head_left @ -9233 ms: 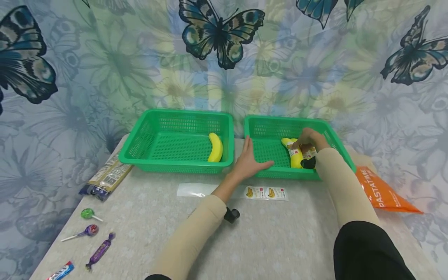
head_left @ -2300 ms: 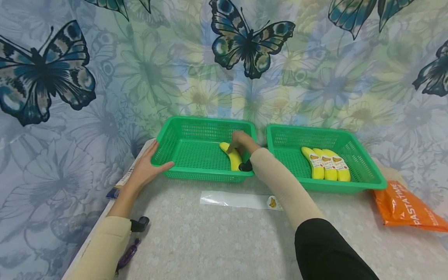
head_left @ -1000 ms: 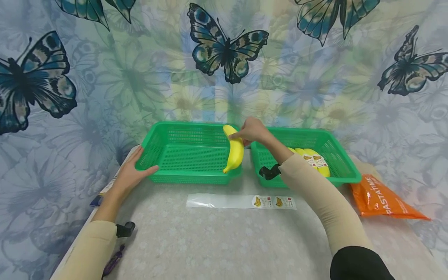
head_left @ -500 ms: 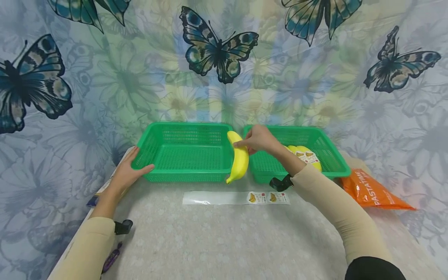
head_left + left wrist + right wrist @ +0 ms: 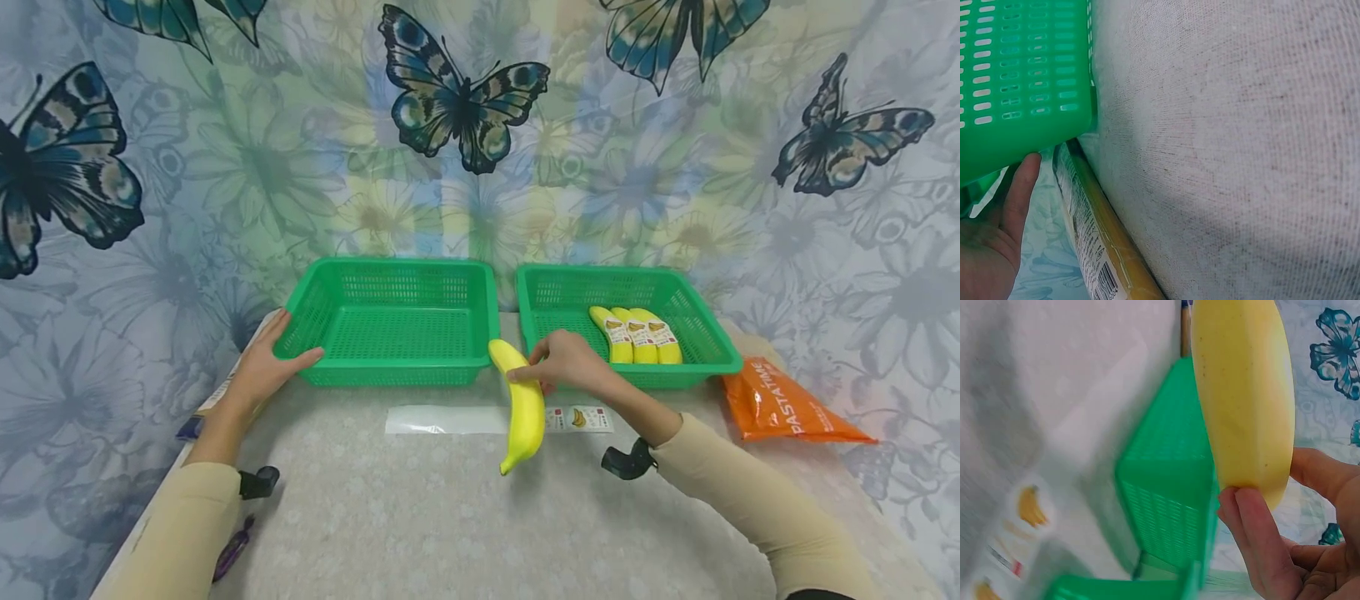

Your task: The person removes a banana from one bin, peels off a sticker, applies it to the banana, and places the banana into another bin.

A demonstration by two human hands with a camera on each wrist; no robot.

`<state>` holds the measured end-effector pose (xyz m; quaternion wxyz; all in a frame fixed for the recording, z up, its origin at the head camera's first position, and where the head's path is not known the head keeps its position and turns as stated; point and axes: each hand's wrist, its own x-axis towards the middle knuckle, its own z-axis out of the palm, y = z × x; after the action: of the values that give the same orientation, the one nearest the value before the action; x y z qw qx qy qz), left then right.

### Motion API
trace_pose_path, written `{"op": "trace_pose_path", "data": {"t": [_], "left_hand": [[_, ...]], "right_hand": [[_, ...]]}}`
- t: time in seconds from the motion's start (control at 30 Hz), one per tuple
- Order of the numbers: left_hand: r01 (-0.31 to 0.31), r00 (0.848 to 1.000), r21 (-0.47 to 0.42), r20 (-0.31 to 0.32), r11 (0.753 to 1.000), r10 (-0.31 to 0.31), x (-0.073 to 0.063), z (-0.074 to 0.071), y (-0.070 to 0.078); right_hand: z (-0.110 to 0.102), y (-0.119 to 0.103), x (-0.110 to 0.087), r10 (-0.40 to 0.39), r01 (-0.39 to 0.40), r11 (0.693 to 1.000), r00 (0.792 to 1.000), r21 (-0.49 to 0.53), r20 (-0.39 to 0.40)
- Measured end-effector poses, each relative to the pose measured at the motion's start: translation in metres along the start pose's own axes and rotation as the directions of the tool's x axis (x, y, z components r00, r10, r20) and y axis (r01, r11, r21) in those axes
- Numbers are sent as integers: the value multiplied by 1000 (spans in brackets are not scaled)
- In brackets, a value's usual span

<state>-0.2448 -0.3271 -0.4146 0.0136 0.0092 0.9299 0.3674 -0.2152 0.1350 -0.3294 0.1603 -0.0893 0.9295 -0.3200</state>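
Note:
My right hand (image 5: 573, 362) pinches a yellow banana (image 5: 527, 421) between thumb and fingers, holding it over the sticker strip (image 5: 442, 419) in front of the baskets. In the right wrist view the banana (image 5: 1244, 394) shows no label on the side facing the camera. Banana-picture stickers sit at the strip's right end, partly covered by the fruit. My left hand (image 5: 262, 367) rests with spread, straight fingers at the left end of the left green basket (image 5: 397, 377); in the left wrist view a fingertip meets the basket's rim. Three labelled bananas (image 5: 636, 335) lie side by side in the right green basket (image 5: 720, 362).
An orange PASTA TIME bag (image 5: 787, 408) lies right of the right basket. A golden packet with a barcode (image 5: 1107, 237) lies beside the left basket, under my left hand. A purple wrapped candy (image 5: 234, 550) is near my left forearm. A butterfly-print cloth backs the table.
My right hand has lifted the banana out of the left basket and brought it toward me over the strip. Earlier it was at the bananas in the right basket. The left hand stays at the left basket.

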Motion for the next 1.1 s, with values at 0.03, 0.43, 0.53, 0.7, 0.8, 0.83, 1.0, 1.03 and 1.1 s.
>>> {"op": "trace_pose_path", "data": {"t": [0.03,0.43,0.53,0.7,0.8,0.83,1.0,1.03,1.1], "left_hand": [[1,1000,-2,0,1000,-1,0,0,0],[8,1000,14,-6,1000,-7,0,3,-1],[3,1000,20,-12,1000,-2,0,2,-1],[-7,1000,22,-10,1000,8,1,3,1],[-12,1000,16,-15,1000,12,2,3,1],[-13,1000,11,-16,1000,13,2,3,1],[-4,1000,-16,-20,1000,4,3,4,0],[-2,1000,-20,-20,1000,2,2,4,0],[-1,1000,-33,-24,999,0,2,5,0]], "right_hand": [[5,3,-2,3,-3,1000,1000,9,4],[69,51,-28,100,-99,981,995,166,5],[79,59,-32,109,-108,976,994,188,6],[89,69,-35,126,-130,971,992,203,30],[94,74,-37,119,-125,970,992,208,44],[95,75,-37,116,-123,971,992,207,44],[97,80,-36,117,-124,970,992,209,44],[97,81,-36,116,-123,970,992,209,43],[97,81,-36,116,-123,970,992,211,45]]}}
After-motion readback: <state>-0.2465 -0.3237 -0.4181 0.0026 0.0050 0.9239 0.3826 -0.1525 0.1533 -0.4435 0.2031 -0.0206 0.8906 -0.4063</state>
